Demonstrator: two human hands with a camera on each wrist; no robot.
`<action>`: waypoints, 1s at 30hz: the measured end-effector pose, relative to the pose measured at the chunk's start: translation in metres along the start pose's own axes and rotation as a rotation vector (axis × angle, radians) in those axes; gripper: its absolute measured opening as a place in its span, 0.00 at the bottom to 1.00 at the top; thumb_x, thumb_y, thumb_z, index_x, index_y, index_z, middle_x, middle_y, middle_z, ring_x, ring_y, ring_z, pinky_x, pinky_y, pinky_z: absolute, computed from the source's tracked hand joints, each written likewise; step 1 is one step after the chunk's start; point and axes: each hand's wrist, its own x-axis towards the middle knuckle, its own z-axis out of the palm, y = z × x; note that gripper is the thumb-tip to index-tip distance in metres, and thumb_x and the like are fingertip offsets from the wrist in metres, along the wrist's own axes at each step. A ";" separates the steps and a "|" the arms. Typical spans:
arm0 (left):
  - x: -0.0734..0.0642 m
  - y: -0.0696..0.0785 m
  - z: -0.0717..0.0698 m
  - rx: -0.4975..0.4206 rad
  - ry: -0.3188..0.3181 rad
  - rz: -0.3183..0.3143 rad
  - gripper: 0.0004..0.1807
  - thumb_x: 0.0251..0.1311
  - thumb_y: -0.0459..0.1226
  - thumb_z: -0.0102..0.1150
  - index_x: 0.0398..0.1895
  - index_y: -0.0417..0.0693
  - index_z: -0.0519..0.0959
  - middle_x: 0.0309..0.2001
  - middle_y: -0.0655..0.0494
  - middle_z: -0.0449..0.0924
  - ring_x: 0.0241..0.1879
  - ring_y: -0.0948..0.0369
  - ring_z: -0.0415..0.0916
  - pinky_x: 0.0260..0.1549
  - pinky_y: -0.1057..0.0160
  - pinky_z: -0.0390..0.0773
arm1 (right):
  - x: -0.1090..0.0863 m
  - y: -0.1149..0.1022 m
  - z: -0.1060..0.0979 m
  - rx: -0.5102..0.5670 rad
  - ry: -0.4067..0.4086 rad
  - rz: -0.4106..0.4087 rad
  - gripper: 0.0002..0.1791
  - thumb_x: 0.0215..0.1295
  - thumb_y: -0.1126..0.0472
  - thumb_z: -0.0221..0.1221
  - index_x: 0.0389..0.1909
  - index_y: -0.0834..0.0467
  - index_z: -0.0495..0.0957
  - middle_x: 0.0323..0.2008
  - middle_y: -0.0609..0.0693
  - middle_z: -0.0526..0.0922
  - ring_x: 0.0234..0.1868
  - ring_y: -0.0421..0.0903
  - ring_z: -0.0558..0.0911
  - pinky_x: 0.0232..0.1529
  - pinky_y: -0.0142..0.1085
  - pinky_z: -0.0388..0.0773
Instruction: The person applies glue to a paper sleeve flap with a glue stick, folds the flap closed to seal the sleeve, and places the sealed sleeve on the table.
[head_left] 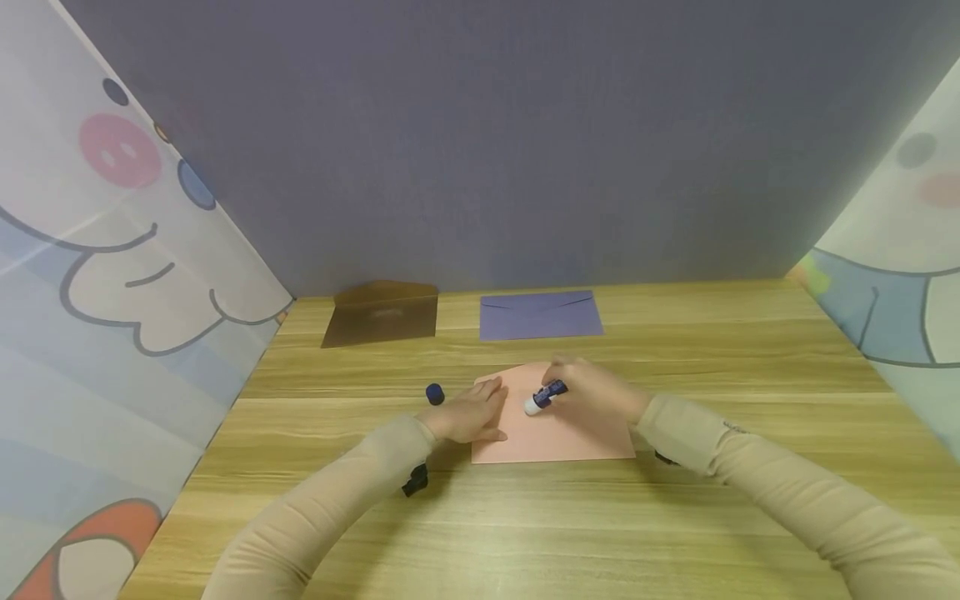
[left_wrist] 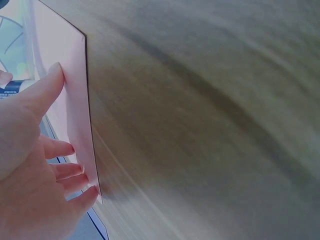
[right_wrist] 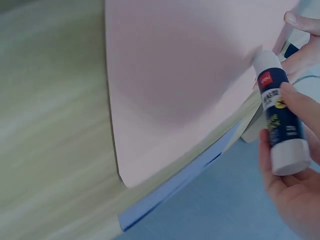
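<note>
A pink envelope lies flat on the wooden table in front of the person. My left hand rests on its left side with the fingers spread, the thumb and fingertips on the paper in the left wrist view. Above the envelope's middle, my right hand grips a glue stick with a dark blue label and white ends. The glue stick is tilted, its white tip right at the pink paper. Just left of the left hand, a dark blue cap stands on the table.
At the back of the table lie a brown envelope with its flap raised and a purple envelope with its flap down. A grey panel rises behind them. Cartoon-printed walls stand at both sides.
</note>
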 end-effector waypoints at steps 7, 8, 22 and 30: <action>-0.001 0.000 0.000 0.000 0.010 0.011 0.41 0.59 0.52 0.47 0.66 0.34 0.48 0.67 0.37 0.41 0.66 0.49 0.39 0.64 0.56 0.45 | 0.001 -0.002 -0.002 -0.235 -0.062 -0.083 0.12 0.45 0.73 0.61 0.34 0.61 0.80 0.32 0.53 0.78 0.35 0.48 0.77 0.38 0.37 0.76; -0.001 0.000 0.000 0.000 0.011 0.012 0.41 0.59 0.52 0.46 0.66 0.34 0.48 0.67 0.37 0.41 0.66 0.49 0.39 0.64 0.56 0.45 | 0.002 -0.002 -0.002 -0.284 -0.061 -0.103 0.12 0.44 0.73 0.61 0.33 0.61 0.81 0.31 0.52 0.77 0.34 0.47 0.77 0.37 0.36 0.76; -0.001 -0.001 0.001 0.007 0.007 0.014 0.41 0.60 0.52 0.46 0.66 0.34 0.48 0.67 0.38 0.40 0.67 0.49 0.38 0.64 0.56 0.46 | -0.004 0.003 0.013 -0.513 0.104 -0.216 0.09 0.42 0.72 0.63 0.28 0.63 0.78 0.27 0.52 0.75 0.29 0.47 0.74 0.33 0.35 0.75; 0.000 -0.002 0.002 0.015 0.016 0.012 0.41 0.59 0.53 0.46 0.66 0.35 0.48 0.67 0.38 0.41 0.66 0.49 0.39 0.63 0.54 0.49 | -0.014 0.004 0.010 -0.248 0.202 -0.081 0.17 0.43 0.69 0.65 0.38 0.67 0.76 0.32 0.55 0.76 0.33 0.48 0.75 0.34 0.37 0.77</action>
